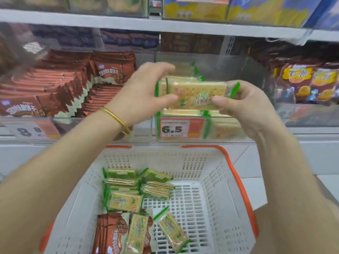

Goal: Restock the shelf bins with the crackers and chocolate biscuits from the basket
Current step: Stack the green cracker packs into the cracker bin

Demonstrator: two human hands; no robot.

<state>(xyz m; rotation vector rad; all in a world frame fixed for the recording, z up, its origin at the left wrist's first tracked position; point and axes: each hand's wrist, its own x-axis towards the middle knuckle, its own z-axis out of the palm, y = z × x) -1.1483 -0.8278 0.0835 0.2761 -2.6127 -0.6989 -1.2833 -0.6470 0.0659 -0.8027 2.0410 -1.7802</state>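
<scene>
Both hands hold a stack of green-edged cracker packs [197,94] over the clear cracker bin [216,59] on the middle shelf. My left hand [143,90] grips the stack's left end, my right hand [244,105] its right end. More cracker packs lie inside that bin, behind a 6.5 price tag [174,128]. To its left a clear bin [102,119] is filled with brown chocolate biscuit packs [60,83]. Below, a white basket [207,189] with an orange rim holds several cracker packs [126,200] and brown chocolate biscuit packs [111,233] at its left side.
A bin of dark red snack bags [308,83] stands right of the cracker bin. The shelf above carries yellow and blue boxes [238,10]. The right half of the basket floor is bare. White floor tiles [256,187] show beside the basket.
</scene>
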